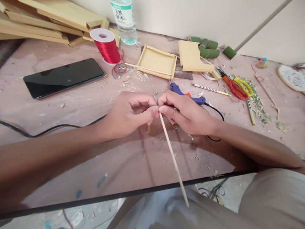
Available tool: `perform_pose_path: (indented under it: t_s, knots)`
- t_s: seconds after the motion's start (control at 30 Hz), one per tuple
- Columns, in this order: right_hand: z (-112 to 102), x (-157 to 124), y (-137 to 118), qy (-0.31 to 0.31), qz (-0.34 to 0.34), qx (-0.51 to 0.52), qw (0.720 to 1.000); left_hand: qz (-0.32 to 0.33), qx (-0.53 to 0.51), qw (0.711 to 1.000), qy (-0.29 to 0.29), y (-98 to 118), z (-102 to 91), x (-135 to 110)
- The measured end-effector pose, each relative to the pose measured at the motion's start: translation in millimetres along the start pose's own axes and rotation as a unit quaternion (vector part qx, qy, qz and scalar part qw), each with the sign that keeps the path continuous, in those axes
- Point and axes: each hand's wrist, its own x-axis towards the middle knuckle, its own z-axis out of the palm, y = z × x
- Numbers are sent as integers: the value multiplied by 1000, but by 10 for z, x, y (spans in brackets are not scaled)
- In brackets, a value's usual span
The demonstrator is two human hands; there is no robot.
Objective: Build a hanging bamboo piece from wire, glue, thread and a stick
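My left hand (130, 113) and my right hand (184, 113) meet fingertip to fingertip over the middle of the table. Both are closed in a pinch on the top end of a thin bamboo stick (173, 160), which slants down towards me past the table's front edge. A small bamboo sliver (148, 128) hangs under my left fingers. A blue glue gun (188, 93) lies just behind my right hand, its black cord (215, 111) looping round my wrist.
A black phone (63, 77), a spool of red thread (107, 45) and a water bottle (124, 19) stand at the back left. A bamboo tray frame (157, 61), green bamboo tubes (208, 47), scissors (238, 87), a pencil (211, 89) and shavings lie behind. Wood slats (47, 19) are stacked far left.
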Motion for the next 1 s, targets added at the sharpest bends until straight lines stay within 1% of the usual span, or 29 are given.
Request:
perform_pose_path:
  t_s: [0.13, 0.27, 0.37, 0.4, 0.47, 0.57, 0.7, 0.83, 0.9, 0.93, 1.0]
  knots:
    - [12, -6, 37, -9, 0, 59, 998, 32, 81, 996, 8, -3, -20, -14]
    - [21, -5, 67, -24, 11, 113, 993, 46, 101, 994, -1, -7, -26, -13]
    - [8, 5, 63, -8, 5, 117, 993, 41, 107, 993, 0, -6, -25, -14]
    - [0, 6, 59, 4, -5, 99, 995, 40, 107, 993, 0, -6, -26, -15]
    - [-18, 1, 54, 32, -33, 31, 998, 44, 106, 993, 2, -8, -31, -16]
    - [-32, -24, 54, 50, -76, -91, 992, 53, 117, 992, 3, -17, -37, -14]
    - [-14, -49, 59, 71, -117, -199, 970, 70, 134, 988, -2, -31, -36, -7]
    - [-5, -39, 69, 92, -163, -303, 935, 63, 139, 988, -14, -46, -46, -5]
    - [-8, -35, 73, 96, -175, -313, 929, 61, 135, 989, -28, -61, -56, -9]
    - [-8, -35, 74, 94, -168, -301, 934, 61, 133, 989, -35, -70, -61, -12]
    - [-3, -39, 71, 83, -133, -244, 957, 63, 132, 988, -46, -89, -67, -18]
